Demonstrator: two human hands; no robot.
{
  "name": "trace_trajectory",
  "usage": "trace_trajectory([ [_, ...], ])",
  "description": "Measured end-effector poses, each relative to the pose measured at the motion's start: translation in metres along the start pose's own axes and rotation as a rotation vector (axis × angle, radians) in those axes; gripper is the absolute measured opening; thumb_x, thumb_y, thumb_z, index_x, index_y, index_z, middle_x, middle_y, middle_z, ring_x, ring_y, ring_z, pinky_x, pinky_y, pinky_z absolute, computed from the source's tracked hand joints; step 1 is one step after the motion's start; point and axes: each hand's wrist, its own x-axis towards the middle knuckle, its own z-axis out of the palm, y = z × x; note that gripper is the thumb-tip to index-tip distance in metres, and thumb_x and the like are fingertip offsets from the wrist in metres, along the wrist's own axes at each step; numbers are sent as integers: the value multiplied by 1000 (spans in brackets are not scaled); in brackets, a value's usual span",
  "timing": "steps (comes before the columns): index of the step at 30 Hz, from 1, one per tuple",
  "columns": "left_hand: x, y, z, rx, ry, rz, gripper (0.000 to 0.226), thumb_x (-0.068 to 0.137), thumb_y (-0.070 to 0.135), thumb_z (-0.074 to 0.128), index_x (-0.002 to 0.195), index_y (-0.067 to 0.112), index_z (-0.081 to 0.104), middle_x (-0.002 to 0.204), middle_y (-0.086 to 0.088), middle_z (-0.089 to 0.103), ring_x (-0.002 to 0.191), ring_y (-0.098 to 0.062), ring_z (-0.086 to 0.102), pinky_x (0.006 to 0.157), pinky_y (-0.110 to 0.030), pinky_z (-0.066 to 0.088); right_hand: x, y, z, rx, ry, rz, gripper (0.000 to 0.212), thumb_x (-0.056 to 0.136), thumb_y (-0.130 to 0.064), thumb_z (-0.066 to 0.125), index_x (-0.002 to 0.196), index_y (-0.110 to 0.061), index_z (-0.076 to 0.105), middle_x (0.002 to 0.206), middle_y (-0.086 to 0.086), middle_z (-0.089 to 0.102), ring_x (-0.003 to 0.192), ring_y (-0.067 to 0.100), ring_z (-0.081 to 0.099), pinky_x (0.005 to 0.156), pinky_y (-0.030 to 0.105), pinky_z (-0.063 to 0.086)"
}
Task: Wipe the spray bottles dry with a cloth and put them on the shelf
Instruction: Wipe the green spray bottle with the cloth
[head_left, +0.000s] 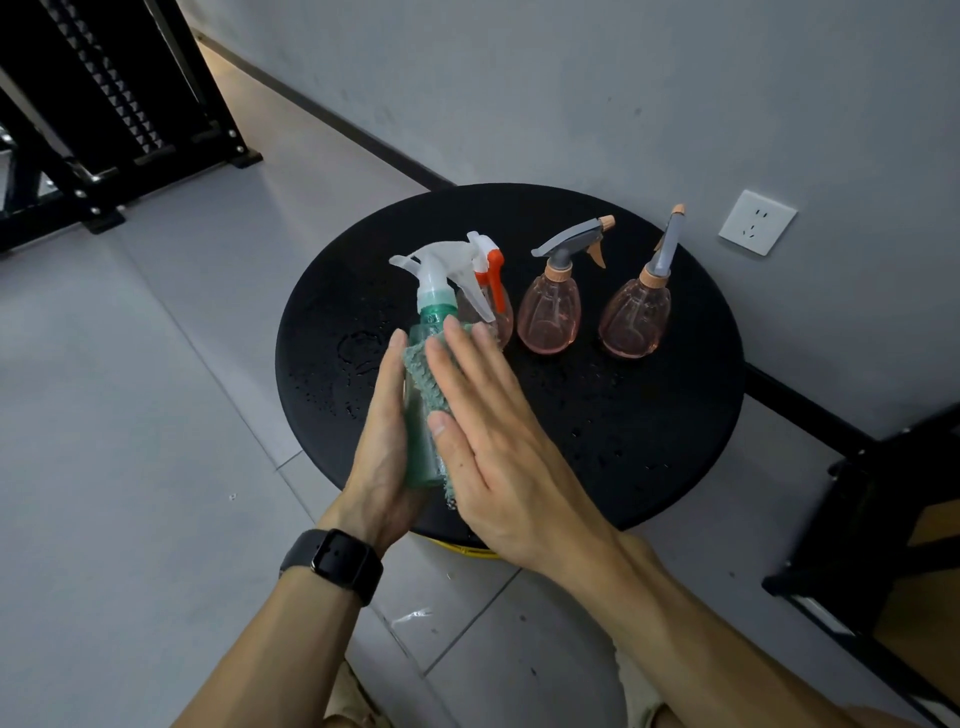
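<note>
A green spray bottle (422, 426) with a clear white trigger head is held above the round black table (649, 415). My left hand (382, 447) cups it from the left side. My right hand (493, 431) lies flat with straight fingers, pressing a green cloth (423, 371) against the bottle's right side. Behind them stands a bottle with an orange-and-white trigger (493, 283), partly hidden. Two pink bottles with grey heads stand upright further right, one (550, 312) in the middle and one (636, 317) nearest the wall.
Water drops speckle the black table top. A black shelf frame (883, 519) stands at the right edge. A dark metal rack (104, 104) fills the upper left. A wall socket (757, 222) sits on the grey wall behind the table.
</note>
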Motion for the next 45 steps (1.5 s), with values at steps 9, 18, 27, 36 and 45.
trace_trajectory([
  [9, -4, -2, 7, 126, -29, -91, 51, 102, 55, 37, 133, 24, 63, 134, -10, 65, 125, -27, 61, 101, -43, 47, 14, 5, -12, 24, 25, 44, 50, 103, -24, 26, 151, -13, 20, 158, -11, 1, 146, 2, -10, 119, 24, -1],
  [18, -2, -5, 4, 138, 20, -106, 53, 97, 52, 42, 124, 13, 67, 112, -14, 64, 103, -30, 63, 78, -39, 51, 13, 8, -8, 25, -6, 72, 52, 103, -24, 26, 152, -13, 15, 156, -14, -5, 145, 1, -12, 117, 17, -5],
  [27, -1, 2, 1, 16, 62, 30, 51, 98, 51, 46, 119, 11, 70, 107, -10, 70, 103, -24, 66, 100, -41, 47, 0, -1, 4, 6, -45, 22, 52, 103, -27, 23, 151, -14, 9, 160, -6, -3, 146, 4, -13, 121, 28, 0],
  [36, -4, 4, 5, 110, 80, -12, 51, 103, 45, 40, 129, 10, 65, 127, -19, 67, 115, -27, 65, 96, -39, 50, 5, 3, -2, -32, -26, 14, 51, 103, -22, 29, 152, -15, 17, 159, -9, 2, 146, 3, -10, 121, 31, 3],
  [45, -8, 3, 12, 189, -22, -116, 48, 101, 47, 41, 124, 13, 67, 104, -10, 71, 92, -23, 70, 71, -34, 55, 14, 9, -18, 123, -52, 134, 48, 106, -21, 30, 152, -17, 17, 154, -20, -3, 141, -10, -13, 112, 8, -7],
])
